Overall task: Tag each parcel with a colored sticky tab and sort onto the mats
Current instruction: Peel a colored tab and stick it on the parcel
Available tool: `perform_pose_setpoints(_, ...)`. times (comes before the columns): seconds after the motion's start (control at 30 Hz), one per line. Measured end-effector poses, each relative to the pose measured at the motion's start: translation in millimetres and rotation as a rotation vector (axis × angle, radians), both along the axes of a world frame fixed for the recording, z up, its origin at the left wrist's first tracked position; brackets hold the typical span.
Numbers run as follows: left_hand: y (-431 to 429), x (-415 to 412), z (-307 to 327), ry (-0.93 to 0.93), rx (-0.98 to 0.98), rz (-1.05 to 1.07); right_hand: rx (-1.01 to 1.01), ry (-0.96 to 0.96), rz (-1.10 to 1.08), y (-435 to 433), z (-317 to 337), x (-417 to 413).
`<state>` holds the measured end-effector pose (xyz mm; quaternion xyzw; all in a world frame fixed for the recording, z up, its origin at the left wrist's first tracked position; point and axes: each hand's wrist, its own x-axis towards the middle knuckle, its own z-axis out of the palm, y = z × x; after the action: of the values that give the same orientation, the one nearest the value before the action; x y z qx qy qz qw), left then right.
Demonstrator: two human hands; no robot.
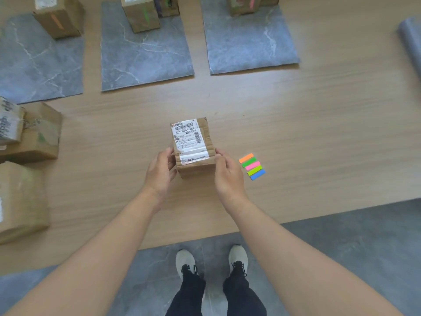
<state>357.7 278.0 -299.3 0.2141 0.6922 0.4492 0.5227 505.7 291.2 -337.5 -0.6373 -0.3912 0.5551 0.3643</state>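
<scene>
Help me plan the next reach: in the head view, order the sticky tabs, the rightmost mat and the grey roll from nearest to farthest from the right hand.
1. Sticky tabs, just beside the right hand, on its right.
2. Rightmost mat, ahead across the table.
3. Grey roll, at the far right edge.

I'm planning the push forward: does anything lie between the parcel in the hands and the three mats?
Nothing visible does. Only bare table lies between the parcel and the mats. The boxes already on them stand at their far ends, leaving the near parts free.
</scene>
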Motion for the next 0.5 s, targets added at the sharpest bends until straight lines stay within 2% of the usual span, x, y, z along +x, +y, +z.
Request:
perform_pose_setpoints(0.13, 2.8, -1.6, -6.2, 0.422, 0.193, 0.001, 0.077, -0.152, -0.181, 9.6, -4.2, 33.9)
perform_pose_setpoints(0.27, 14.9, 23.2, 5.9, 0.613, 0.492, -0.116, 0.075, -0.202, -0.308, 17.3, -11.3, 71.9)
perform_pose_setpoints(0.37, 22.7, 53.1, 11.1, 0.561, 0.581, -0.157, 0.068, -0.207, -0.347, 17.2, -15.6, 94.8)
perform_pose_setpoints(0.5, 28.1, 92.3, 8.0, 0.286, 0.511, -0.256, 0.082, -0.255, -0.268, 18.6, -23.7, 115.5)
